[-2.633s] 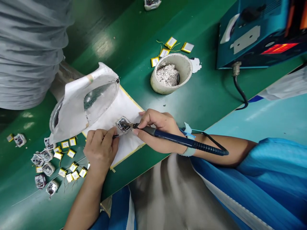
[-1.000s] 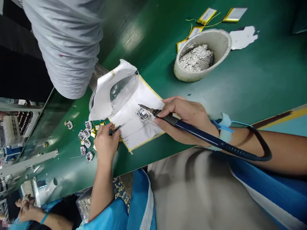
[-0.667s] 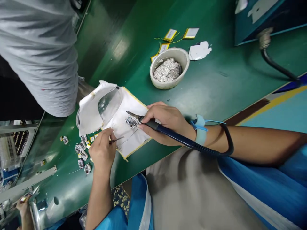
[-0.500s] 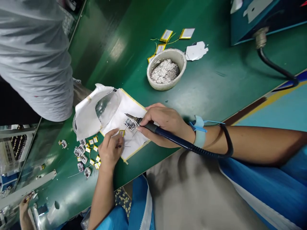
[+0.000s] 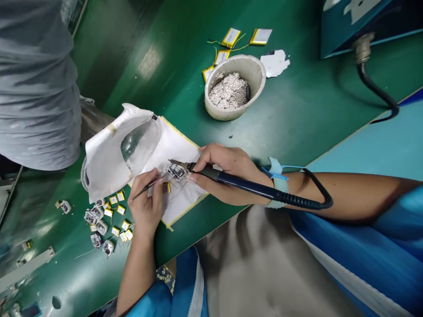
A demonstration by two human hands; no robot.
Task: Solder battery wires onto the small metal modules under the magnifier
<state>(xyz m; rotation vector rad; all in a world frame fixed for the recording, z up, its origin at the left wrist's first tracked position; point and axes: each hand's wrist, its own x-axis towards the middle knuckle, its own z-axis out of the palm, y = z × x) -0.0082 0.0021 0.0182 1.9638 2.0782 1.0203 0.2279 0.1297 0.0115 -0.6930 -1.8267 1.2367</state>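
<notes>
My right hand (image 5: 228,172) is closed around a soldering iron (image 5: 244,181), its dark tip reaching over a small circuit board in a pale housing (image 5: 176,171). That board lies on a white sheet with yellow edging (image 5: 180,147). Left of it, my left hand (image 5: 147,198) pinches a pair of tweezers (image 5: 145,188), whose points are near the board. A small yellow battery (image 5: 169,187) sits on the sheet just beside my left fingers, with thin wires around it. A blue strap (image 5: 276,181) circles my right wrist.
Several small boards (image 5: 102,227) and small batteries (image 5: 120,209) lie left of my left hand. A bowl of silvery solder bits (image 5: 214,108) stands beyond, near larger batteries (image 5: 230,38). A blue box with a cable (image 5: 340,35) is at upper right. A person in grey (image 5: 36,88) is at left.
The tweezers now show between my left fingers, and that hand has turned upward toward the board. The soldering iron stays near the board. The whole view has shifted slightly.
</notes>
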